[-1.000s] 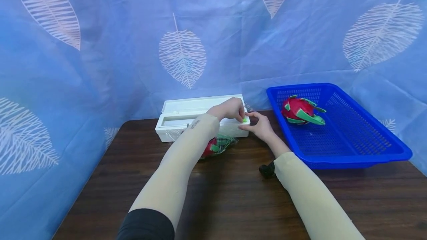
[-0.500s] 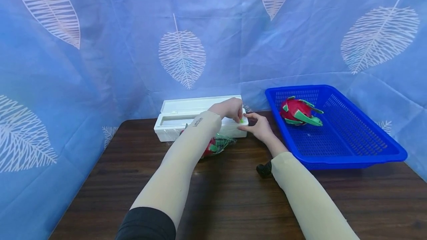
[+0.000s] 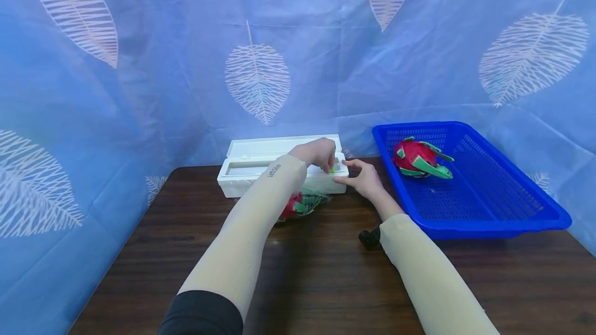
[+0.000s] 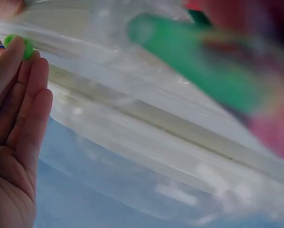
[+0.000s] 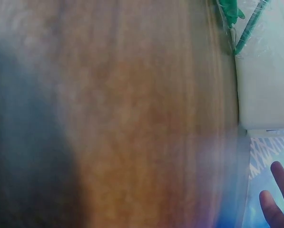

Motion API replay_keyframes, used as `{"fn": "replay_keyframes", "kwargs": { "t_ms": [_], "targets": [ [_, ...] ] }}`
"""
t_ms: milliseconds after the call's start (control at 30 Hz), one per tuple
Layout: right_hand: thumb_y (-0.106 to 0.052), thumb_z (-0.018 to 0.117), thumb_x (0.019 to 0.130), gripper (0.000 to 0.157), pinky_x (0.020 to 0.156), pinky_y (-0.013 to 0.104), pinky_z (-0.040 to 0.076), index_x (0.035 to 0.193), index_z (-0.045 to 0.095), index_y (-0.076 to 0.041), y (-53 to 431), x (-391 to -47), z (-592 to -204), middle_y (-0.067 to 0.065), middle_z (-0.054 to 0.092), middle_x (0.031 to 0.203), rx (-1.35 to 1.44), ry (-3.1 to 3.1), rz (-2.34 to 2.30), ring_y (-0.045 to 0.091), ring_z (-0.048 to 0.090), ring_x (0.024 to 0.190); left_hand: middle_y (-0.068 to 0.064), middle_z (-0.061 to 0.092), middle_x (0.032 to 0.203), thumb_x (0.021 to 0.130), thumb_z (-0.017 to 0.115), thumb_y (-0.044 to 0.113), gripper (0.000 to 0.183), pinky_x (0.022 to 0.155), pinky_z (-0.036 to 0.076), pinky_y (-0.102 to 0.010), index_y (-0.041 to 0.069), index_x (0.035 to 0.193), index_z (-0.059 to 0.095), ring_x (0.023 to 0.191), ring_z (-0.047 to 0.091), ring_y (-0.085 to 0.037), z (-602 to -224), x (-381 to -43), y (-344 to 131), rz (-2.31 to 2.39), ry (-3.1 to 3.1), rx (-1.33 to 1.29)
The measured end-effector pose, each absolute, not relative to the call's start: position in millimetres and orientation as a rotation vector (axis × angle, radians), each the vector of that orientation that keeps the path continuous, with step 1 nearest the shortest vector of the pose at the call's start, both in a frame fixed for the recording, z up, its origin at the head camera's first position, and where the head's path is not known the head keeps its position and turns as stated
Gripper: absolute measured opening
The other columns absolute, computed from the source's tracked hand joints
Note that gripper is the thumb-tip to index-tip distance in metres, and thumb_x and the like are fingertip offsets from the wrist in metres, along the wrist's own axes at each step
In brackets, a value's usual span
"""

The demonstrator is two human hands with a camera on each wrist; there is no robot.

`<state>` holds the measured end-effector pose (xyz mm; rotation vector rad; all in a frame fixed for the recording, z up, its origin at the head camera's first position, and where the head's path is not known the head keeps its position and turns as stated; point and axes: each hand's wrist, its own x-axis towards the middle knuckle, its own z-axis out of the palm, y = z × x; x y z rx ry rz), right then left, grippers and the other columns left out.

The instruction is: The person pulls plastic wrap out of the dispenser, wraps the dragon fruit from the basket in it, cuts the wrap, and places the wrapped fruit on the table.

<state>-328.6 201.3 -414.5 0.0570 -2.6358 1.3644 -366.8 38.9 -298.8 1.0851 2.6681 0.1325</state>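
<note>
A long white cling film dispenser [image 3: 230, 187] lies at the back of the table with its lid raised. My left hand [image 3: 321, 153] reaches across to its right part and pinches a small green slide cutter knob [image 4: 27, 51] on it. My right hand [image 3: 367, 181] holds the right end of the dispenser between thumb and fingers. In front of the dispenser, partly behind my left forearm, lies a red and green dragon fruit [image 3: 292, 208] with clear film over it. In the left wrist view it is a blurred shape close to the lens.
A blue perforated basket [image 3: 493, 224] stands to the right, holding another dragon fruit [image 3: 414, 156]. The dark wooden table [image 3: 153, 262] extends to the front. Behind it hangs a blue cloth [image 3: 177, 66] with white leaf prints.
My left hand has slid a little to the left along the dispenser, taking the green knob with it. The right hand keeps its hold on the dispenser's end.
</note>
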Motion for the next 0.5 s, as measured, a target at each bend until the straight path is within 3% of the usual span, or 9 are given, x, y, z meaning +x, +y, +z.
{"fn": "replay_keyframes", "kwargs": {
  "t_ms": [500],
  "targets": [
    [-0.029, 0.08, 0.081, 0.062, 0.099, 0.049, 0.044, 0.134, 0.057, -0.005, 199, -332, -416, 0.021, 0.053, 0.137, 0.068, -2.6, 1.404, 0.037, 0.048, 0.127, -0.004, 0.068, 0.088, 0.085, 0.075, 0.005, 0.008, 0.072, 0.053, -0.028, 0.005, 0.092, 0.074, 0.079, 0.064, -0.017, -296, -371, 12, 0.148, 2.656, 1.033]
  ]
}}
